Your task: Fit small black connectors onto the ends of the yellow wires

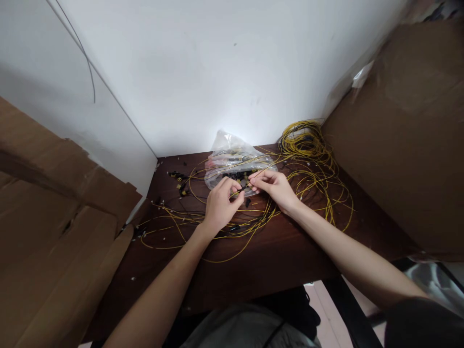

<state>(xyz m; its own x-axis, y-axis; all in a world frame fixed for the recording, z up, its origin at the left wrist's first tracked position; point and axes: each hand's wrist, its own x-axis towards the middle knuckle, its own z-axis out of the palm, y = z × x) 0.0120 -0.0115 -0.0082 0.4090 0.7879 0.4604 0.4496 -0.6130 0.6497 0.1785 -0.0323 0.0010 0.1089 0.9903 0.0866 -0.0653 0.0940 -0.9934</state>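
Note:
Both hands meet over the middle of a dark wooden table. My left hand pinches a small black piece between thumb and fingers; its exact kind is too small to make out. Just to its right, my right hand is closed on a thin wire beside that piece. Behind the hands lies a clear plastic bag with small black and yellow parts in and before it. Long yellow wires loop under and around both wrists.
A thick coil of yellow wire sits at the back right. Small black and yellow connectors and white scraps are scattered on the left. Cardboard stands at the left, a large cardboard box at the right, a white wall behind.

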